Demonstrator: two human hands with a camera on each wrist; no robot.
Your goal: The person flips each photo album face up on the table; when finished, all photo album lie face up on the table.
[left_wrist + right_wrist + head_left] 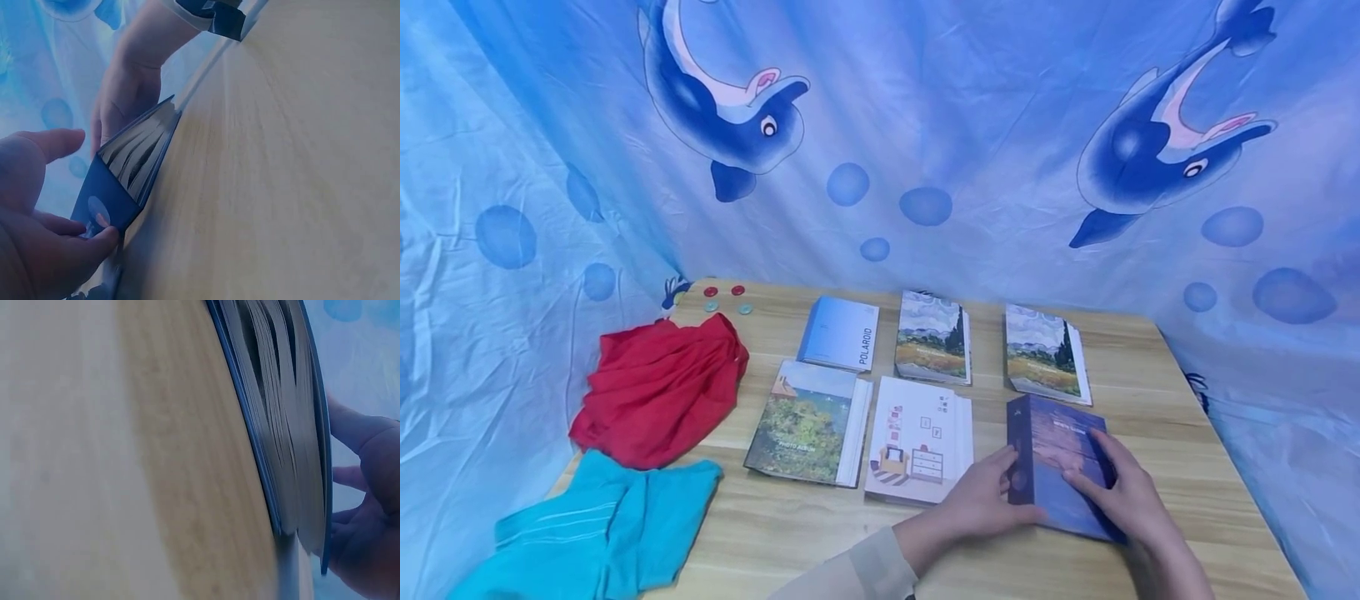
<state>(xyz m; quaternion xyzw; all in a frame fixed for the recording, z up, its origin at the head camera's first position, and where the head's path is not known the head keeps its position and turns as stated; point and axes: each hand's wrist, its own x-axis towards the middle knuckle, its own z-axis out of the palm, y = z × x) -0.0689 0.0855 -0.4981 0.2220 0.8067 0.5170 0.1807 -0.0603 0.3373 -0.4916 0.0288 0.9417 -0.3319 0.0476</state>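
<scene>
A purple-blue photo album point(1067, 458) with a pink landscape cover lies at the front right of the table. My left hand point(985, 498) touches its dark spine with the fingers, and the thumb stands apart from them. In the left wrist view, the fingertips point(103, 240) meet the spine near a round picture. Over the cover's right part rests my right hand point(1127, 492), thumb and fingers spread. From the right wrist view, the album's page edges point(281, 425) show, with the right hand point(375, 494) on the cover side.
Left of it lie a white room-picture album point(917, 442) and a green photo album point(808, 425). Behind are a blue Polaroid album point(840, 333) and two landscape-painting albums point(932, 337). Red cloth point(662, 392), teal cloth point(610, 525) and several buttons point(737, 290) occupy the left side.
</scene>
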